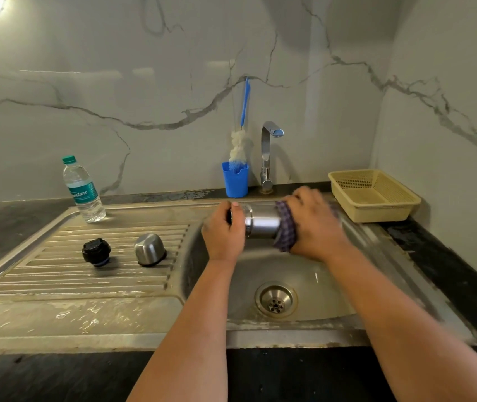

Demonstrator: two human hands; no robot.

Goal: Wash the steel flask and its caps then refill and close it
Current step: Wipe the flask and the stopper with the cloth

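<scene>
The steel flask (261, 223) lies sideways above the sink basin (312, 285), its open neck pointing left. My left hand (223, 232) grips the neck end. My right hand (315, 224) holds a purple checked cloth (285, 230) wrapped round the flask's other end. The black inner cap (96, 252) and the steel cup cap (149, 250), upside down, stand apart on the ribbed drainboard (57, 274) to the left.
A plastic water bottle (83, 190) with a green lid stands at the drainboard's back left. Behind the basin are a blue holder (235, 179) with a bottle brush (238, 149) and the tap (267, 155). A beige basket (373, 195) sits at the right.
</scene>
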